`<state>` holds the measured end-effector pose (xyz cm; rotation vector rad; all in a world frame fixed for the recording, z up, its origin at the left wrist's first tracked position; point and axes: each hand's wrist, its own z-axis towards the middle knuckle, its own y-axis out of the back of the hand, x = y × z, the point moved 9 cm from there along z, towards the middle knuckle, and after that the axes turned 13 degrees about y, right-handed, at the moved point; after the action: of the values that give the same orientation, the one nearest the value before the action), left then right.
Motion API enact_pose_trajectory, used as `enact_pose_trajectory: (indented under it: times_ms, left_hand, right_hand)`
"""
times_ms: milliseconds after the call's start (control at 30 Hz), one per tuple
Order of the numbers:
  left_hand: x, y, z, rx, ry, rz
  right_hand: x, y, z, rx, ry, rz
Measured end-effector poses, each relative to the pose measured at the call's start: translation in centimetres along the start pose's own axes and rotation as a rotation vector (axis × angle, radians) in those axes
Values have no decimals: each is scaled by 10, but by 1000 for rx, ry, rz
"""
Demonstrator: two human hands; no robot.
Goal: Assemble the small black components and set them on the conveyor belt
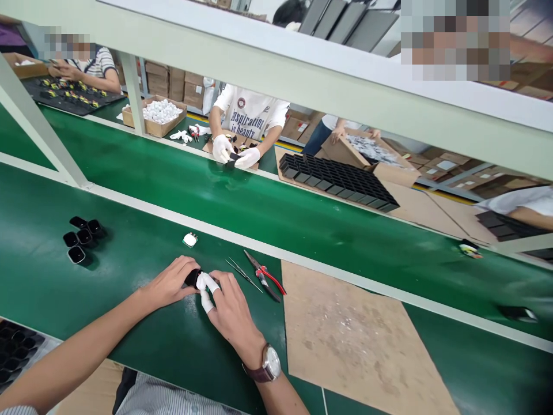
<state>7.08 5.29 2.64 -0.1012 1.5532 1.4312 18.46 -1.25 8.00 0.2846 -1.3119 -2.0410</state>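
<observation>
My left hand (175, 280) grips a small black plastic housing (192, 278) from its left side, just above the green bench. At the housing's right end is my right hand (227, 300), with white finger cots on the thumb and a finger. Those fingertips press together at the opening, around something white that I cannot make out. Behind my hands lies a small round white part on a green board (190, 240). Tweezers (244, 274) and red-handled pliers (264, 275) rest to the right of my right hand.
Several black housings (83, 236) stand on the left. A stained brown board (345, 328) lies at right. Beyond a pale rail (216, 231) runs a green conveyor belt (173, 173) carrying small parts. Across it, a gloved co-worker (248, 124) handles a black housing near stacked black housings (337, 178).
</observation>
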Motion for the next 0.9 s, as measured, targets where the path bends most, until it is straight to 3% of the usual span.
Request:
enact_pose_trajectory:
  times_ms: [233,500,600,767,900]
  left_hand:
    - [1,-3,-1,24,5,-2]
    - [3,-11,1,129,61,-91]
    - [3,-10,3,156,63,-139]
    - [4,-5,5,145,62,-174]
    - [-2,-3,5,144,37,-204]
  right_hand:
    - [0,-6,0,69,10,7]
    - [-3,6,-2,-68,34,93]
    - [-5,0,-2,-76,-9,111]
    - [-3,-21,0,22,-51,79]
    - [-8,-23,-6,-47,-69,164]
